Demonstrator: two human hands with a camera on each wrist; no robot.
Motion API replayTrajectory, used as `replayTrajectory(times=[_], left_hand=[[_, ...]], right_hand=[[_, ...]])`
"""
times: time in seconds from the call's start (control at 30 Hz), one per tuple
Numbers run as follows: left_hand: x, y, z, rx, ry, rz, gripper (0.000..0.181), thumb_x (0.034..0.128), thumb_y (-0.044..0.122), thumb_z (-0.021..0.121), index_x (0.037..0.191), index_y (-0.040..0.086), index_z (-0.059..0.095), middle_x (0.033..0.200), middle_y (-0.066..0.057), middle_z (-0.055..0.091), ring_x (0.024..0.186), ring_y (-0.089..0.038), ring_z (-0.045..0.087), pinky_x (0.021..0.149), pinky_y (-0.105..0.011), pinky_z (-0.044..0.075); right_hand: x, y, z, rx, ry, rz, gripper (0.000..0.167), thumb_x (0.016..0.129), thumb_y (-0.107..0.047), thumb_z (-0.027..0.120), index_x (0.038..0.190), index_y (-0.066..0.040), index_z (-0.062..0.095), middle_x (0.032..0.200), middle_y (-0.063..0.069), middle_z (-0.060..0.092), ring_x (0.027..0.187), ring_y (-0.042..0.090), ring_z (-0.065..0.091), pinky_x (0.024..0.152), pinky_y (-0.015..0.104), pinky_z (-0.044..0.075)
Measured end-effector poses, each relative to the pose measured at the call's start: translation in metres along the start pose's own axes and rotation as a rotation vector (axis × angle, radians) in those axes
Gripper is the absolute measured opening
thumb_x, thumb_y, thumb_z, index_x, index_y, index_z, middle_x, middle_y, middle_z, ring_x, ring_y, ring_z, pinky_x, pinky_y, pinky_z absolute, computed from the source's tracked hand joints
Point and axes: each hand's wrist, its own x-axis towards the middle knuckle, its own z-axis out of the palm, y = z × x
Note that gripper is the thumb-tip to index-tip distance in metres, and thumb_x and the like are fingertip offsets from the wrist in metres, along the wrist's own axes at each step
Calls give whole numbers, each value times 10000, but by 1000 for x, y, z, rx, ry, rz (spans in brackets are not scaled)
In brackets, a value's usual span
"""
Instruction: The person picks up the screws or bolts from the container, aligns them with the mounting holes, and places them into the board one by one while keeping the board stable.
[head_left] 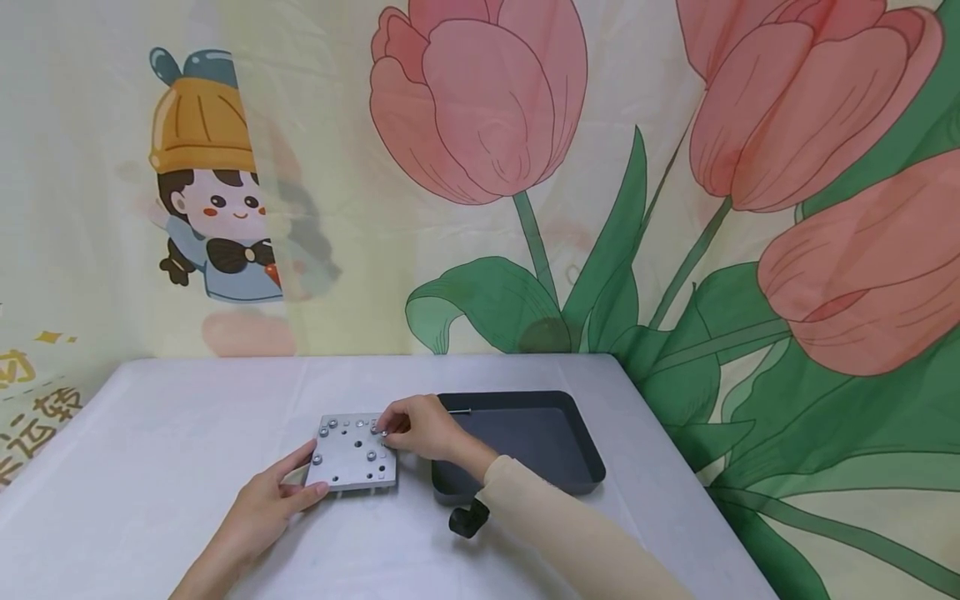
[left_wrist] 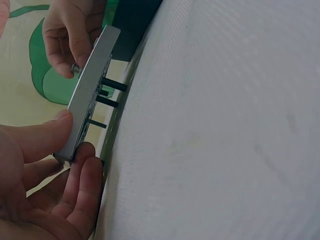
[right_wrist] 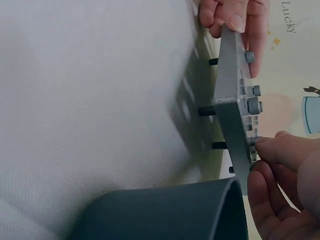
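A square silver metal plate (head_left: 345,467) with holes and several bolts is held by its left edge in the left hand (head_left: 262,508), thumb on top. Bolt shanks (left_wrist: 114,84) stick out below the plate, as the left wrist view shows. At the plate's upper right, the right hand (head_left: 426,427) pinches a small bolt (left_wrist: 75,68) between thumb and fingertips. In the right wrist view those fingertips touch the plate's bolted face, and bolt heads (right_wrist: 254,105) stand up beside them. How deep the pinched bolt sits cannot be told.
Right of the plate is a dark tray (head_left: 525,442), partly under the right forearm, with a long thin screw (head_left: 460,411) at its upper left. A black object (head_left: 468,518) lies by the tray's front edge. A white cloth (head_left: 187,433) covers the table; a tulip-printed curtain hangs behind.
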Motion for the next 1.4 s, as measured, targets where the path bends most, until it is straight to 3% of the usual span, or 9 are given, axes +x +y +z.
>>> replayTrajectory(times=[0.2,0.5,0.8,1.07,1.4], left_hand=[[-1,1,0,-2,0,-5,846,970,307,802,1673,162,352,1631,-211,446,883,-162,590,640,-281,447],[1,1,0,-3,-5,-12,847,977,306,794,1677,164,340,1643,-217,425,924,-181,594,647,-279,455],[1,2,-1,8,-13,-22,870,964,335,804,1678,162,338,1653,-215,413,950,-192,604,662,-279,463],[2,-2,-1,21,-13,-18,879,959,362,805,1679,173,337,1652,-216,416,944,-187,606,661,-280,460],[1,0,-1,24,-7,-16,872,961,365,803,1679,185,341,1649,-204,427,934,-187,597,667,-280,456]], right_hand=[[-1,-1,1,-30,-4,-14,124,927,-31,817,1001,-128,803,866,-101,732,758,-35,591,741,131,506],[-4,-4,-7,6,-38,-3,134,918,-21,816,1024,-102,802,874,-82,741,771,-24,616,740,143,519],[-11,-2,-55,-20,-14,14,210,950,-73,792,1157,-110,786,1065,12,776,886,48,678,804,192,549],[-21,21,-98,-49,26,2,254,944,-60,792,1193,-103,769,1148,45,767,999,204,741,842,235,578],[-31,50,-115,-125,-54,44,327,951,-72,782,1276,-68,747,1255,126,740,1029,264,745,839,302,596]])
